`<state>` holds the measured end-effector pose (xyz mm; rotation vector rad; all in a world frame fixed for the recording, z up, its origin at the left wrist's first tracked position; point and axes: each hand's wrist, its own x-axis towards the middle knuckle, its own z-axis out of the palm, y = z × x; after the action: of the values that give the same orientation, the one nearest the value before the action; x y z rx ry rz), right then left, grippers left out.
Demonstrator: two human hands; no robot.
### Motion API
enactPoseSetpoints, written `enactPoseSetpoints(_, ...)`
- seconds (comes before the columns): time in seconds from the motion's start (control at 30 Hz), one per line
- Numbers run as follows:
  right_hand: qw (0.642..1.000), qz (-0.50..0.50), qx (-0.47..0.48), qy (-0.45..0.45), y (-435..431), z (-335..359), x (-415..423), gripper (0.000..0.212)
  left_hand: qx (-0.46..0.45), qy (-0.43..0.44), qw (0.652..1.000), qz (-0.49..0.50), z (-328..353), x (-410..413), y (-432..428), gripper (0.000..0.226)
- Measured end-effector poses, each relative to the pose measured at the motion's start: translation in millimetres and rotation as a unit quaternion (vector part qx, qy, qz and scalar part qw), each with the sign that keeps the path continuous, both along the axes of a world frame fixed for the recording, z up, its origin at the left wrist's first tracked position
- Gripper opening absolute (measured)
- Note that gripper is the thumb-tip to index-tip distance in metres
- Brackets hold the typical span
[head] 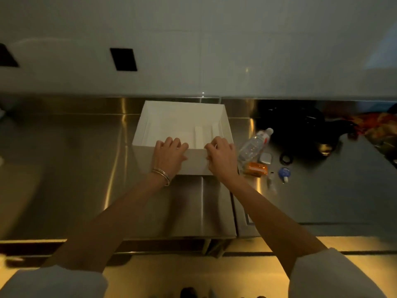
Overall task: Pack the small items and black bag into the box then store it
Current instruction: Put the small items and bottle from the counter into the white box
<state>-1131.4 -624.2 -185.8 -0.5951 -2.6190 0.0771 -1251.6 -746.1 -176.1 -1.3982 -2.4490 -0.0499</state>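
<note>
- Gripping near wall of white box with both hands: left hand and right hand side by side, fingers hooked over rim into interior, thumbs on outside face.
- Sitting on stainless steel bench, open top, against rear upstand; interior looking bare apart from pale folded insert or divider at right, exact form unclear.
- Judging step: positioning or steadying box ahead of packing; nothing loaded yet.
- Lying just right of box: clear plastic water bottle on its side, orange packet, small pale rounded case, black ring, blue-and-white small item; identity of last uncertain.
- Resting farther right at rear of bench: black bag, soft, slumped, glossy in places.
- Next move likely calling for: freeing right hand, reaching to nearest small items, keeping left hand on rim against sliding on slick metal.
- Materials: box matte, stiff card, sharp corners; bench brushed, reflective; bottle thin, crinkled, prone to rolling; bangles on left wrist.
</note>
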Motion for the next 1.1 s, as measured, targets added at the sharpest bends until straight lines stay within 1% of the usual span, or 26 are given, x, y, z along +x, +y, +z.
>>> enactPoseSetpoints(0.13,0.999,0.012,-0.024,-0.026,-18,-13,-18,0.027,-0.013,-0.017,1.0,0.019,-14,-13,-21,0.03)
enactPoseSetpoints(0.27,0.998,0.009,-0.033,-0.05,-21,-19,-26,0.028,-0.01,-0.031,0.999,0.022,-29,-18,-24,0.034)
enactPoseSetpoints(0.4,0.998,-0.015,-0.034,-0.051,-10,-25,-26,0.028,-0.016,-0.045,0.999,0.022,-37,-18,-11,0.029)
enactPoseSetpoints(0.53,0.996,-0.024,-0.064,-0.053,5,-25,-24,0.024,-0.022,-0.068,0.997,0.02,-43,-18,7,0.03)
enactPoseSetpoints(0.73,0.995,-0.05,-0.063,-0.055,19,-28,-20,0.026,-0.014,-0.07,0.997,0.009,-44,-15,25,0.029)
enactPoseSetpoints(0.87,0.993,-0.046,-0.062,-0.093,27,-26,-19,0.03,-0.023,-0.075,0.997,0.01,-44,-15,29,0.031)
enactPoseSetpoints(0.97,0.993,-0.02,-0.071,-0.097,32,-21,-9,0.034,0.01,-0.091,0.996,-0.012,-43,-12,30,0.036)
enactPoseSetpoints(1.03,0.992,-0.014,-0.088,-0.084,36,-17,6,0.039,0.054,-0.112,0.991,-0.058,-41,-6,32,0.04)
enactPoseSetpoints(1.1,0.993,-0.031,-0.092,-0.068,44,-14,29,0.043,0.099,-0.107,0.984,-0.106,-38,4,37,0.042)
